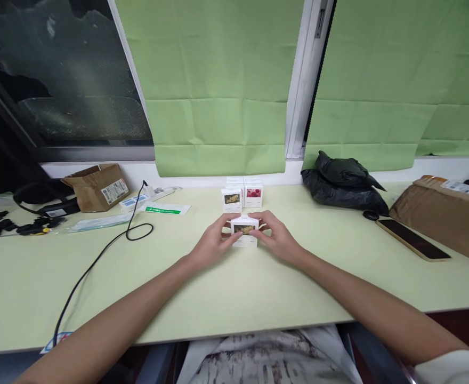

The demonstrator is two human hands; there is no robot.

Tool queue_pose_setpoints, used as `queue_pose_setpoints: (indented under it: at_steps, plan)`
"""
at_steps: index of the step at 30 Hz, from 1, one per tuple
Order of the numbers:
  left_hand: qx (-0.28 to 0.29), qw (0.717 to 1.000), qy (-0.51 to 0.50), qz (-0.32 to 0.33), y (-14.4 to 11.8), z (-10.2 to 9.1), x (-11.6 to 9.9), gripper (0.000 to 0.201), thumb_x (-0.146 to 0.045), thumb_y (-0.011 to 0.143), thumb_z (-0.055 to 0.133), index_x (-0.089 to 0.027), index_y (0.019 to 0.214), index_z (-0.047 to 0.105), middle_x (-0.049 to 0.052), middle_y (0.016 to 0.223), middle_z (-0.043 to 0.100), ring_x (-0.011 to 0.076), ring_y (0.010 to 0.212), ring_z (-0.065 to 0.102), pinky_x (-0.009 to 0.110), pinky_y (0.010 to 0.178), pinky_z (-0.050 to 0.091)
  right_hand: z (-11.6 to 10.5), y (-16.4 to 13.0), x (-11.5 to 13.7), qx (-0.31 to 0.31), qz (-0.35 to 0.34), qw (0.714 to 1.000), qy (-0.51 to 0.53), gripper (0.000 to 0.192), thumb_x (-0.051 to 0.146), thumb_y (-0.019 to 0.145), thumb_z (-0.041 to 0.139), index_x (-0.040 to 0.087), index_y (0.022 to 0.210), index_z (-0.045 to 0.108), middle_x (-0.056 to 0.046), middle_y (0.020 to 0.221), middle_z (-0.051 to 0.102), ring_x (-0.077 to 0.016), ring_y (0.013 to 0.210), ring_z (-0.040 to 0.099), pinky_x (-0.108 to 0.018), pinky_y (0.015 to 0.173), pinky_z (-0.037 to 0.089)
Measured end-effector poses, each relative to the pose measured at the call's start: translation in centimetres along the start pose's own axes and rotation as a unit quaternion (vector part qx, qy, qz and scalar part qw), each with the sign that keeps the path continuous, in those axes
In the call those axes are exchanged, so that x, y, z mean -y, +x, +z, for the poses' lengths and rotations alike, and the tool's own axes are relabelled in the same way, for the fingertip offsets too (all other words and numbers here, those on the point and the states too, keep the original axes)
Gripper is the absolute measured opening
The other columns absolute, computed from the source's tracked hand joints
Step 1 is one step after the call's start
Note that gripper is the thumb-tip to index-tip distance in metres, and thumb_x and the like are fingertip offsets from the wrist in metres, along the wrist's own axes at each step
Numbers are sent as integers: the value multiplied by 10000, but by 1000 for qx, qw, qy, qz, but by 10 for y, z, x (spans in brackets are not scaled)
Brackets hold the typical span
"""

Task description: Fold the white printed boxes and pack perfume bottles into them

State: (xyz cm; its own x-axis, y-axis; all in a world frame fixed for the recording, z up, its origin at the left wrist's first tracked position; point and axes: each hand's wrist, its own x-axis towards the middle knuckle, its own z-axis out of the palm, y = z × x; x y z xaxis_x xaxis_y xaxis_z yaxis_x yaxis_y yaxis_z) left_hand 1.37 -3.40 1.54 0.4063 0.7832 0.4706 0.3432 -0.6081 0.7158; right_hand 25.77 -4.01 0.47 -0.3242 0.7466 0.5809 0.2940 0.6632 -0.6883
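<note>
A small white box [244, 230] with a yellowish picture on its front stands on the pale green table [202, 288], its top flap partly raised. My left hand [213, 241] grips its left side and my right hand [275, 236] grips its right side, fingers reaching over the top. Just behind it stands a cluster of similar white boxes [242, 194], one with a yellowish picture [232, 199] and one with a red picture [253, 194].
A black cable [98, 256] loops across the left of the table. A cardboard box [98, 186], labels and black gear lie far left. A black plastic bag [344, 184], a phone [412, 239] and a brown parcel [446, 213] sit at the right.
</note>
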Motion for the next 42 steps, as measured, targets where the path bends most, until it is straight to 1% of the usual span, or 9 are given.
queue_pose_setpoints:
  at_steps: [4, 8, 13, 18, 22, 26, 33, 39, 42]
  plan:
    - [31, 999, -16, -4, 0, -1, 2, 474, -397, 1009, 633, -322, 1445, 465, 79, 1371, 624, 224, 1167, 647, 399, 897, 669, -1, -1, -2, 47, 12, 999, 12, 557, 324, 969, 670, 341, 1489, 471, -66, 1420, 591, -220, 1136, 646, -422, 957, 601]
    - [22, 999, -25, -19, -1, 0, 6, 531, -401, 997, 654, -321, 1448, 384, 90, 1333, 627, 234, 1187, 653, 398, 878, 666, 0, -2, -6, 54, 77, 996, 0, 703, 336, 932, 715, 308, 1534, 352, -74, 1295, 648, -212, 991, 687, -413, 871, 605]
    - [-8, 997, -50, -53, -2, 3, 13, 483, -440, 980, 676, -285, 1299, 349, 86, 1277, 604, 204, 1068, 706, 352, 803, 648, 0, 0, -10, 79, 106, 991, -34, 382, 412, 935, 705, 226, 1240, 569, -52, 1112, 710, -215, 912, 663, -362, 790, 551]
    - [-9, 998, 24, -58, 1, 2, 17, 261, -440, 993, 637, -251, 1106, 499, 32, 1090, 628, 176, 937, 677, 317, 764, 585, -4, 3, -16, 43, 134, 987, -75, 387, 371, 954, 649, 235, 1300, 541, -21, 1040, 718, -189, 788, 626, -323, 718, 489]
    - [-9, 995, 87, -40, 4, -1, 23, 178, -417, 1021, 571, -239, 1019, 572, 12, 938, 639, 176, 851, 622, 320, 740, 529, -10, 8, -32, 0, 152, 985, -81, 387, 339, 954, 621, 242, 1314, 517, -37, 1164, 710, -184, 798, 646, -337, 760, 504]
    - [-29, 994, 82, -62, 8, -6, 37, 244, -442, 1015, 572, -247, 1161, 581, 40, 1074, 662, 195, 950, 640, 341, 799, 549, -18, 14, -54, -60, 174, 977, -110, 387, 335, 942, 611, 240, 1306, 518, -52, 1210, 694, -191, 790, 646, -363, 786, 514]
    - [-84, 987, -4, -139, 25, -12, 72, 547, -433, 983, 621, -251, 1457, 416, 144, 1459, 569, 261, 1293, 617, 485, 1086, 527, -21, 18, -78, -165, 209, 954, -137, 429, 328, 923, 574, 226, 1330, 486, -124, 1327, 552, -202, 800, 653, -460, 911, 546]
    - [-57, 986, -42, -149, 33, -12, 90, 679, -435, 987, 622, -287, 1578, 321, 170, 1661, 416, 314, 1499, 486, 546, 1200, 447, -15, 19, -85, -177, 205, 956, -108, 454, 336, 922, 552, 212, 1335, 411, -127, 1300, 553, -217, 892, 683, -464, 899, 580]
    - [-35, 988, -37, -143, 34, -14, 91, 644, -438, 994, 610, -291, 1572, 365, 148, 1687, 391, 312, 1506, 483, 528, 1210, 447, -15, 20, -84, -162, 198, 963, -86, 441, 335, 915, 571, 222, 1317, 429, -126, 1319, 577, -216, 963, 689, -443, 911, 593]
